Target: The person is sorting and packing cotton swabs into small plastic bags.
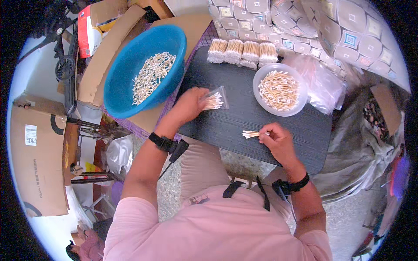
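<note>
My left hand [191, 103] is closed on a small clear plastic bag [214, 100] with cotton swabs inside, over the left part of the dark table. The bag's open or sealed state is too small to tell. Nearer the front edge, my right hand [277, 141] pinches a small bunch of cotton swabs [250, 134], their white tips pointing left. Beyond that hand stands a white bowl [258, 98] heaped with loose cotton swabs [279, 90]. Along the far edge lie several filled swab packs [242, 51] side by side.
A large blue basin [116, 87] holding more loose swabs sits tilted on cardboard at the left. Empty clear bags [320, 85] lie beside the bowl. Patterned fabric [348, 26] borders the table's far side. Cardboard boxes [39, 156] stand left; another person [89, 243] is at lower left.
</note>
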Motion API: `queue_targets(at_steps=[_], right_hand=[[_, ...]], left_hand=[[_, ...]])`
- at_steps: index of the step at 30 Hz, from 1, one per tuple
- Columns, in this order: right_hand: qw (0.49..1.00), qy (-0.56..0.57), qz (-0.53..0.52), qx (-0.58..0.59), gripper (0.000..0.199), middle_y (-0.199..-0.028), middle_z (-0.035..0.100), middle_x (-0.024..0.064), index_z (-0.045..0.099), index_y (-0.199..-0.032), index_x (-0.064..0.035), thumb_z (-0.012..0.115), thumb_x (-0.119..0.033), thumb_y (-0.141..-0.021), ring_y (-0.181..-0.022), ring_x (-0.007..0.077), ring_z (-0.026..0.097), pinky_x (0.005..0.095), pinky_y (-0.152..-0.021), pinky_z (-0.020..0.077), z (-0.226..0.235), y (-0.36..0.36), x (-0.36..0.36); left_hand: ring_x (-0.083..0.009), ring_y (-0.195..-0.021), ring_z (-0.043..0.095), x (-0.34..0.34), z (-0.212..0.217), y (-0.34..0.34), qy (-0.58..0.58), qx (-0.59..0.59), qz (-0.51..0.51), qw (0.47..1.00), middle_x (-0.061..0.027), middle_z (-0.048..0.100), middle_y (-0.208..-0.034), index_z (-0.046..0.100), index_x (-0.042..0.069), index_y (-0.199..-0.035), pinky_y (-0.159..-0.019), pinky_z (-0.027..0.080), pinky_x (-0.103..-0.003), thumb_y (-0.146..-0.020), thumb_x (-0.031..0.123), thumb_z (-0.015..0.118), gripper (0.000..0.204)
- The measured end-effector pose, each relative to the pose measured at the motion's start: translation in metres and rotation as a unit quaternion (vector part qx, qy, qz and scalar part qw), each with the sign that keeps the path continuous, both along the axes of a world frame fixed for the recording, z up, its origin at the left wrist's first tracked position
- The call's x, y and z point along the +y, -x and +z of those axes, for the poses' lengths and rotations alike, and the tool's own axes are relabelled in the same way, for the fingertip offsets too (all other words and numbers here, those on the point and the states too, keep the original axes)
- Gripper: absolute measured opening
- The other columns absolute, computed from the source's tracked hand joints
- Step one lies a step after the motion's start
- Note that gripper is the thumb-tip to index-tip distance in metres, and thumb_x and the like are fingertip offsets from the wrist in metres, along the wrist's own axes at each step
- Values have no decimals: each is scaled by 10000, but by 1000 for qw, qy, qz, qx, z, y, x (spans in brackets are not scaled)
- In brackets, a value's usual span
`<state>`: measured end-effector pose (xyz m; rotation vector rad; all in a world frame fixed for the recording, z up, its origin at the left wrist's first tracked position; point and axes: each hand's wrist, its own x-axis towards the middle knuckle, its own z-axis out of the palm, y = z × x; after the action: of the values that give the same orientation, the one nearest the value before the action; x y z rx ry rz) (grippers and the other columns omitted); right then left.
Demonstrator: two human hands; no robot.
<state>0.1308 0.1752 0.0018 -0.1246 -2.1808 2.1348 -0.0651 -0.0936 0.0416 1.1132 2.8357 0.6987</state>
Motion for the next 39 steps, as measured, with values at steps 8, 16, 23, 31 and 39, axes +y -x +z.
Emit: queue_targets(at_steps=[8, 16, 23, 31, 39], right_hand=[[1000, 25, -16, -4, 85, -829, 609, 33, 633, -923, -48, 653, -63, -842, -702, 95, 599, 234, -609, 470, -9, -5, 2], [1000, 15, -18, 16, 87, -831, 605, 45, 629, -920, -38, 649, -79, -845, -699, 115, 601, 250, -608, 474, -10, -5, -1], [997, -53, -18, 54, 90, -837, 597, 48, 636, -913, -52, 652, -76, -829, -680, 112, 561, 255, -594, 445, -18, -6, 2], [998, -38, -21, 46, 81, -810, 611, 32, 626, -913, -45, 646, -67, -838, -665, 99, 552, 247, -587, 437, -11, -7, -1], [996, -28, -42, 77, 77, -782, 627, 16, 625, -912, -48, 651, -60, -840, -663, 80, 566, 232, -589, 443, 17, 1, -10]], left_hand=[[-199, -844, 632, 15, 21, -28, 40, -319, -31, 946, -116, 654, -951, 620, 38, -1099, -783, 500, -315, -849, 91, 647, 257], [-332, -949, 588, 65, 39, -13, 92, -38, -205, 974, -146, 581, -991, 621, 72, -1057, -831, 493, -398, -780, 30, 612, 280], [-366, -957, 570, 81, 25, 10, 248, -70, -260, 930, -149, 559, -1011, 603, 73, -961, -825, 461, -432, -764, 15, 572, 207], [-385, -903, 569, 84, 28, 3, 245, -58, -278, 927, -173, 566, -933, 540, 57, -860, -760, 447, -460, -788, 53, 546, 72], [-391, -788, 588, 70, 42, -1, 262, -21, -293, 919, -188, 598, -830, 577, 48, -786, -699, 454, -471, -809, 88, 512, 79]])
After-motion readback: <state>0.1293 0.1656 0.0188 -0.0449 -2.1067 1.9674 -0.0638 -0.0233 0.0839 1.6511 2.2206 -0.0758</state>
